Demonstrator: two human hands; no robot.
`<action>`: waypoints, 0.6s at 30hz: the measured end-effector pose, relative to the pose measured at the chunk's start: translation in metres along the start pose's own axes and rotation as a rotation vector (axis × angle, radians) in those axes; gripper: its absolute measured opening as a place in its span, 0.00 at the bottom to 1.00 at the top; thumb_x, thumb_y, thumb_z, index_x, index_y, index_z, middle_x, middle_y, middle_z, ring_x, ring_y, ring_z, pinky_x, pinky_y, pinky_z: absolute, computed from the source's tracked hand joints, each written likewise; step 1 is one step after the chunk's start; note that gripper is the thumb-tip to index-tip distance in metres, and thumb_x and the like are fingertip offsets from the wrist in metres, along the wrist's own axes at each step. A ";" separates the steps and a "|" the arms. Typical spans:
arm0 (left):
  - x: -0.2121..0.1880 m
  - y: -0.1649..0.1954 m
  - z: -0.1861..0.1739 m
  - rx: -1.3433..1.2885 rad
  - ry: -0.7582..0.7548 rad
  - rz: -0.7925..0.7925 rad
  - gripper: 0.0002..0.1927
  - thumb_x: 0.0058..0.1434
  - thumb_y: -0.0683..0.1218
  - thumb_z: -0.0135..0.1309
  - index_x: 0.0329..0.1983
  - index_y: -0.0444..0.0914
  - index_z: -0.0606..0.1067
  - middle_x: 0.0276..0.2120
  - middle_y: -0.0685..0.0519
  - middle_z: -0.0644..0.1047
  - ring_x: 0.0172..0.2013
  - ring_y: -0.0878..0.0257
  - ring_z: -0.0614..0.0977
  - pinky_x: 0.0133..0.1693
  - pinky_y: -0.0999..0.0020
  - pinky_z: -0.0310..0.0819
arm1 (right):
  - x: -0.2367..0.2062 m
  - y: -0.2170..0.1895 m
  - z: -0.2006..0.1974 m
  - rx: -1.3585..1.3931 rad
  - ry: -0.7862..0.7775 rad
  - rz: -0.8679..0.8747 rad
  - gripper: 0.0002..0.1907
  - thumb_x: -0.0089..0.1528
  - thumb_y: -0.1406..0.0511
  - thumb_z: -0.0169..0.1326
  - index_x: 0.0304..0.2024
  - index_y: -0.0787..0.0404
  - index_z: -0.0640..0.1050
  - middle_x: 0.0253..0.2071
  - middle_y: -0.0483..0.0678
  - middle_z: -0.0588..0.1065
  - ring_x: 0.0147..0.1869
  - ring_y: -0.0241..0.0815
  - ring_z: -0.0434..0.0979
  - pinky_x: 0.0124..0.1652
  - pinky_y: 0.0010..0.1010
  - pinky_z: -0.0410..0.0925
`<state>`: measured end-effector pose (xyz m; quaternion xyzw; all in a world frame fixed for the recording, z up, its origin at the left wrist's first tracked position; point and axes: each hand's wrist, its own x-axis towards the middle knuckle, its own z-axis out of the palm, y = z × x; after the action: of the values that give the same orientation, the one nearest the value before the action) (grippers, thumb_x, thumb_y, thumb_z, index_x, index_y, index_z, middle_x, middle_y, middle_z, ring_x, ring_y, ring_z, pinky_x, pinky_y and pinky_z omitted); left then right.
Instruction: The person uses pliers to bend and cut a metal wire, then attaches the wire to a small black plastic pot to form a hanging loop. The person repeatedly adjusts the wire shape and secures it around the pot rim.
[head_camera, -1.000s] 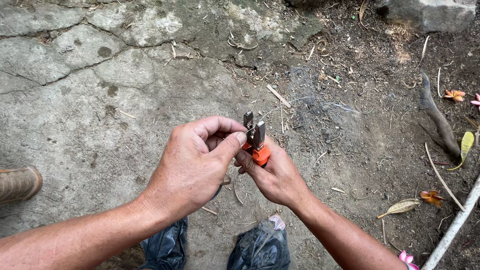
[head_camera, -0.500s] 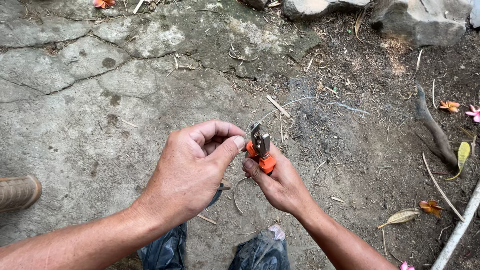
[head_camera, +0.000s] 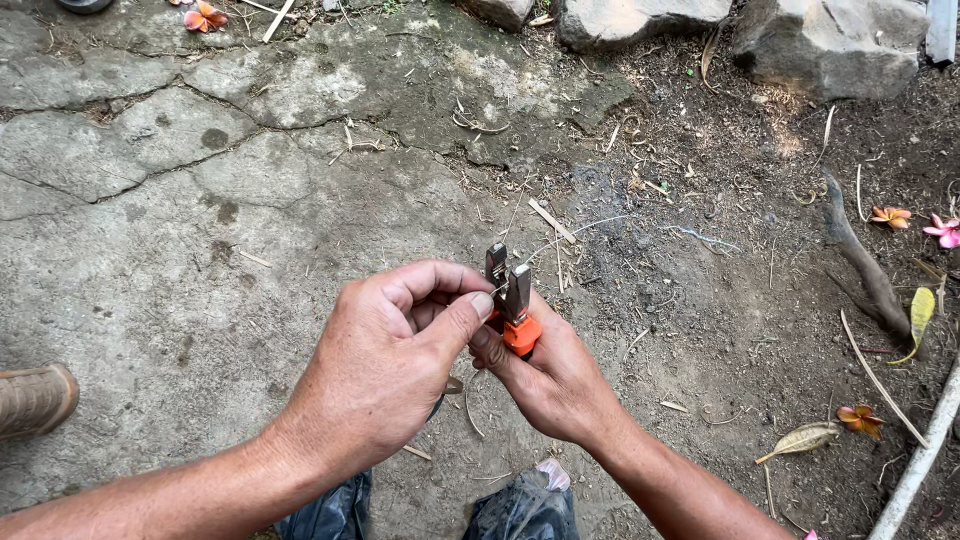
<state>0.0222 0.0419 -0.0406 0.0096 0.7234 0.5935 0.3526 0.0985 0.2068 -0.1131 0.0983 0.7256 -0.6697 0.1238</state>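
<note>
Orange-handled pliers (head_camera: 512, 305) stand upright in the closed right hand (head_camera: 556, 378), mid-scene over cracked concrete (head_camera: 200, 220); the left hand (head_camera: 385, 365) pinches thin wire (head_camera: 575, 233) at the open jaws, which next need steady feeding.

Soft, even daylight here, no hard shadows or glare, everything sharp from centre out to the edges.

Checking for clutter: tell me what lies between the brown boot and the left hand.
Only bare cracked concrete separates boot from left hand, head view.
</note>
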 end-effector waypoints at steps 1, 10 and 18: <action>0.000 0.000 0.000 0.032 0.000 0.009 0.12 0.64 0.47 0.56 0.42 0.35 0.84 0.21 0.58 0.79 0.21 0.74 0.71 0.22 0.73 0.65 | 0.000 0.000 0.000 -0.010 0.000 -0.023 0.22 0.66 0.55 0.54 0.56 0.62 0.72 0.41 0.44 0.75 0.44 0.33 0.75 0.43 0.30 0.73; 0.000 0.003 0.002 0.016 0.007 0.038 0.12 0.63 0.46 0.55 0.42 0.34 0.82 0.23 0.59 0.81 0.23 0.77 0.75 0.24 0.76 0.70 | -0.001 -0.005 -0.001 -0.094 0.017 -0.084 0.23 0.67 0.54 0.53 0.58 0.62 0.72 0.44 0.45 0.76 0.49 0.34 0.76 0.46 0.30 0.73; -0.001 0.007 0.002 0.008 -0.002 0.006 0.12 0.63 0.46 0.55 0.42 0.34 0.82 0.22 0.58 0.81 0.23 0.76 0.74 0.24 0.75 0.70 | -0.001 -0.012 0.000 -0.117 0.029 -0.057 0.22 0.67 0.55 0.53 0.58 0.62 0.72 0.43 0.45 0.77 0.47 0.34 0.75 0.45 0.30 0.72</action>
<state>0.0216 0.0451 -0.0343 0.0139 0.7255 0.5915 0.3516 0.0952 0.2057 -0.1013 0.0797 0.7677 -0.6280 0.0997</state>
